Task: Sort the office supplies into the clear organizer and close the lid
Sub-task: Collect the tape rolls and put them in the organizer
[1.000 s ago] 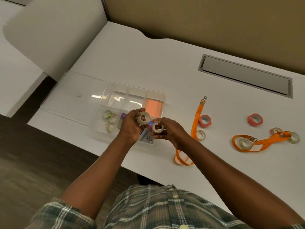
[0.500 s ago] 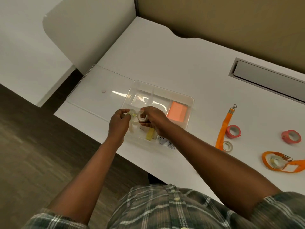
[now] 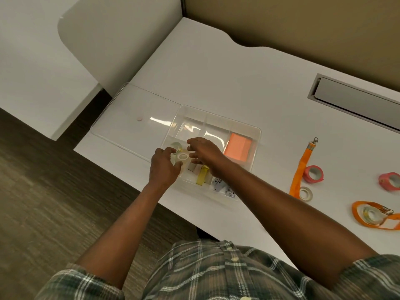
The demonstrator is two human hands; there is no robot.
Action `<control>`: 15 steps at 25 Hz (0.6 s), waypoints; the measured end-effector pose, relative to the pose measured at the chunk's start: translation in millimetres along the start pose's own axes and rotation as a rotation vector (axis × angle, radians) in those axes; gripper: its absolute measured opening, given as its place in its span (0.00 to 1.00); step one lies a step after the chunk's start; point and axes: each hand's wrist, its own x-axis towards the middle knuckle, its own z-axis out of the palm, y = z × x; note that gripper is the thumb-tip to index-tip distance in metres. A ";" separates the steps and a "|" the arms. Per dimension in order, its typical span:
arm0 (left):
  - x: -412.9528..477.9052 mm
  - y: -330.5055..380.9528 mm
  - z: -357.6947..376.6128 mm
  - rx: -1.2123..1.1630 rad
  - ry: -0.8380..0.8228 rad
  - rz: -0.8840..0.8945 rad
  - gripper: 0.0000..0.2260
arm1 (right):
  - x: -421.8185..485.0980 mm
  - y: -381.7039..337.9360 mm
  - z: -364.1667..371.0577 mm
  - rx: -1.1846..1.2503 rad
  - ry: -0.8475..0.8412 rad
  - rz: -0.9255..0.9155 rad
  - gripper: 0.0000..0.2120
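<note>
Clear plastic formed the organizer (image 3: 256, 135), which sat on the white desk (image 3: 238, 83) near its near-left edge. Its lid (image 3: 129, 120) lay open and flat to the left. Both hands hovered over the organizer's near-left compartment. A whitish tape roll (image 3: 183, 156) lay flat in that compartment, right between the two hands, with a second, greenish roll (image 3: 176, 146) just beyond it.

The left hand (image 3: 164, 167) reached in from the near side, its thumb and fingers loosely curved on either side of the whitish roll. Whether they pinched it or only hovered beside it could not be told. The right hand (image 3: 206, 152) came in from the right with its fingers relaxed and spread toward the rolls, gripping nothing.

An orange pad (image 3: 238, 148) filled the organizer's far-right compartment. A yellow item (image 3: 201, 176) and some small pale pieces (image 3: 218, 185) lay in the near compartments, to the right of the rolls and partly under the right forearm.

Well to the right, on the bare desk, lay an orange lanyard (image 3: 300, 169), with a pink tape roll (image 3: 313, 174) touching its right side and a small white roll (image 3: 305, 193) at its near end. Farther right sat another pink roll (image 3: 389, 180). Nearer, a coiled orange lanyard (image 3: 357, 217) ringed a clear roll (image 3: 371, 214). A grey slot (image 3: 355, 100) was set into the desk's far right.
</note>
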 end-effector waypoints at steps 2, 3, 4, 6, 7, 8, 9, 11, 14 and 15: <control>-1.4 3.1 2.2 0.023 0.014 0.027 0.21 | -5.2 2.2 -9.1 -0.009 0.006 -0.024 0.13; -2.2 6.0 3.7 0.029 0.026 0.049 0.21 | -9.1 3.8 -15.4 -0.025 0.012 -0.043 0.13; -3.1 9.6 5.4 0.025 0.038 0.074 0.21 | -13.2 6.0 -22.6 -0.052 0.024 -0.062 0.13; -4.8 21.3 10.7 -0.011 0.055 0.126 0.19 | -24.2 12.0 -40.1 -0.112 0.063 -0.094 0.13; -6.0 29.5 15.1 -0.025 0.058 0.150 0.18 | -30.5 16.1 -50.5 -0.130 0.085 -0.105 0.13; -7.5 38.0 20.2 -0.031 0.062 0.175 0.17 | -37.0 21.1 -60.7 -0.134 0.101 -0.113 0.13; -9.3 46.8 25.9 -0.032 0.064 0.200 0.17 | -43.8 26.4 -71.4 -0.131 0.119 -0.116 0.12; -15.0 65.9 40.2 -0.043 0.042 0.257 0.16 | -57.1 38.7 -93.3 -0.127 0.161 -0.120 0.11; -28.3 98.6 67.6 -0.050 -0.026 0.322 0.16 | -77.9 60.6 -130.9 -0.228 0.259 -0.168 0.11; -34.1 110.7 77.1 -0.048 -0.049 0.328 0.16 | -85.5 69.0 -145.1 -0.303 0.315 -0.203 0.10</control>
